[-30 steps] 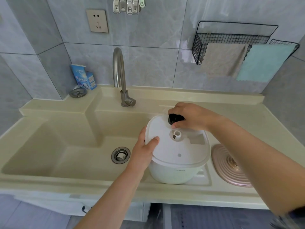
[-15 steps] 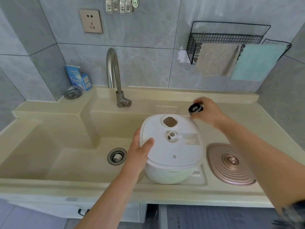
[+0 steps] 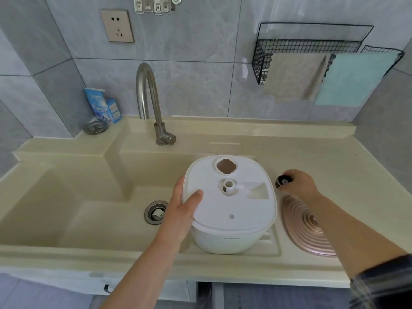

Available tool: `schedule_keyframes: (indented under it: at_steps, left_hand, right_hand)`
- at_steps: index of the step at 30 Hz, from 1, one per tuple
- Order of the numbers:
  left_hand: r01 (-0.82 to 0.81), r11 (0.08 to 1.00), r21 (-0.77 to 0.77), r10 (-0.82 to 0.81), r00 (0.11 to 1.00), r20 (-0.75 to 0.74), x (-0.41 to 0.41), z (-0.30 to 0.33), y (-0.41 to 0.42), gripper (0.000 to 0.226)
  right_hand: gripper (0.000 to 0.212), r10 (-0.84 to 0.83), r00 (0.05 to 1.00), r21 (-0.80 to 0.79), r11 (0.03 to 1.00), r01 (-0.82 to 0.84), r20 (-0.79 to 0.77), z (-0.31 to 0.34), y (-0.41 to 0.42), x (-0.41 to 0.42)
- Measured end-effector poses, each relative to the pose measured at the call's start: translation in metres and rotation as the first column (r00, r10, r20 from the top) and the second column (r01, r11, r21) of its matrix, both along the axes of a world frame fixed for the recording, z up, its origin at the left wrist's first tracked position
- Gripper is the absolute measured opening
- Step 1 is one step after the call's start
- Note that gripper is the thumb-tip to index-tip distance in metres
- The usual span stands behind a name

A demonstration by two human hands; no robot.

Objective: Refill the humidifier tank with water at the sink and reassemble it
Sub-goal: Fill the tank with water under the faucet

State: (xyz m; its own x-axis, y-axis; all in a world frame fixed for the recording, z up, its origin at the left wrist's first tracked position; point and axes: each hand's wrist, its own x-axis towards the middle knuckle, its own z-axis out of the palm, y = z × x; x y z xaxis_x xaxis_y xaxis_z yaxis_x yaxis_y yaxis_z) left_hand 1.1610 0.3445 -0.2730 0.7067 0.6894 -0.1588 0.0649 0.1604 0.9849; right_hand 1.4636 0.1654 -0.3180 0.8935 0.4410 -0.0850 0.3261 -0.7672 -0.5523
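A: Where does the humidifier tank (image 3: 231,210) sit?

B: Upside down on the front edge of the cream desk (image 3: 267,270), at the right end of the sink (image 3: 66,197), its flat white base facing up. The round fill opening (image 3: 226,166) at the tank's 12 o'clock is uncovered, and a small white valve post (image 3: 227,185) stands near the middle of the base.

A: And the person's hands?

B: The left hand (image 3: 180,210) grips the tank's rim at about 9 o'clock, thumb lying on the base and fingers wrapped down the side. The right hand (image 3: 298,184) is at the tank's 3 o'clock, just beside it, fingers curled round the black tank cap (image 3: 283,181), low over the desk; whether the cap touches the desk cannot be told.

A: What lies around them?

B: A ribbed rose-gold lid (image 3: 305,228) lies flat on the desk at the tank's 4 o'clock, partly under the right forearm. The steel faucet (image 3: 151,103) rises at the tank's 11 o'clock, its spout curving toward the basin. The drain (image 3: 156,212) sits in the sink floor at 9 o'clock, near the left wrist. At the back left corner a blue carton (image 3: 102,105) stands beside a metal strainer (image 3: 95,127). On the wall at 1 o'clock, a black wire rack (image 3: 312,45) carries a beige cloth (image 3: 294,76) and a teal cloth (image 3: 354,79).
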Motion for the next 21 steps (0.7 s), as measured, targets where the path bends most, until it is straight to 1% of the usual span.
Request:
schedule_keyframes:
  at_steps: [2,4,9,11,14,16,17,19,20,21]
  left_hand:
    - [0.001,1.0,-0.003,-0.001,1.0,0.002,0.0,0.002,-0.001,0.05]
    - [0.001,1.0,-0.014,-0.001,1.0,0.005,0.001,0.002,-0.001,0.046]
    - [0.008,1.0,-0.029,-0.008,1.0,0.004,0.001,0.005,-0.002,0.045]
    - [0.005,0.999,-0.033,-0.005,1.0,0.008,0.001,0.006,-0.003,0.047]
    - [-0.001,1.0,-0.025,0.001,1.0,0.0,0.001,0.008,-0.004,0.048]
    - [-0.001,1.0,-0.025,0.001,1.0,0.002,0.002,0.008,-0.004,0.047]
    - [0.002,1.0,-0.026,-0.002,1.0,0.005,0.002,0.007,-0.004,0.047]
    - [-0.001,1.0,-0.028,0.002,1.0,0.013,0.002,0.006,-0.004,0.047]
    - [-0.005,1.0,-0.031,0.005,1.0,0.013,0.002,0.006,-0.004,0.047]
    - [-0.009,0.999,-0.036,0.009,1.0,0.009,0.001,0.005,-0.004,0.048]
  right_hand:
    - [0.039,0.008,1.0,-0.029,1.0,-0.007,0.028,-0.009,-0.001,0.002]
    - [0.042,0.023,0.999,-0.074,0.997,-0.02,0.038,-0.015,-0.001,0.005]
    - [0.033,0.111,0.991,-0.164,0.982,-0.097,0.077,-0.021,0.004,0.01]
    - [0.034,0.112,0.99,-0.17,0.981,-0.096,0.085,-0.023,0.006,0.013]
    - [0.042,0.089,0.993,-0.181,0.981,-0.073,0.079,-0.026,0.008,0.018]
    - [0.039,0.091,0.991,-0.214,0.974,-0.068,0.096,-0.025,0.008,0.019]
    - [0.04,0.106,0.989,-0.252,0.965,-0.077,0.104,-0.025,0.008,0.019]
    - [0.055,0.175,0.977,-0.375,0.92,-0.117,0.125,-0.023,0.007,0.016]
    - [0.06,0.215,0.966,-0.405,0.903,-0.141,0.145,-0.02,0.007,0.014]
    - [0.059,0.247,0.953,-0.381,0.909,-0.167,0.173,-0.017,0.009,0.011]
